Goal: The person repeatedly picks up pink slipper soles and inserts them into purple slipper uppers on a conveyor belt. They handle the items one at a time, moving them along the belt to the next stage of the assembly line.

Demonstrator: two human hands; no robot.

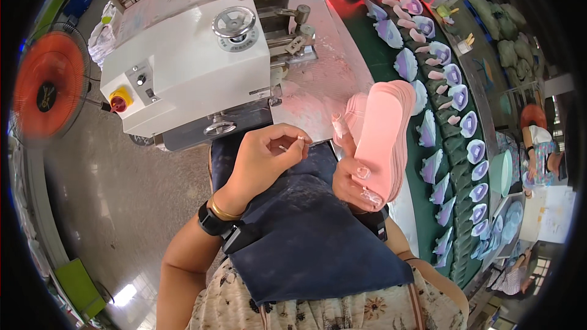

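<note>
My right hand (pixel 354 184) grips a stack of pale pink insoles (pixel 384 131), held upright and fanned slightly at its right edge. White tape wraps several of its fingertips. Behind the stack, more pink insole shapes (pixel 355 107) show in part. In front of the machine, my left hand (pixel 264 157) is closed in a pinch over my lap. A small whitish bit shows at its thumb and fingertip; I cannot tell whether that is tape or something held. A dark blue apron (pixel 318 238) covers my lap below both hands.
A white machine (pixel 189 64) with a metal handwheel (pixel 233 22) stands ahead left. Pink scraps litter the worktable (pixel 315 79) beside it. Along the right runs a green conveyor (pixel 400 177) carrying rows of purple-blue shoe uppers (pixel 428 128). An orange fan (pixel 49 95) stands far left; people work far right.
</note>
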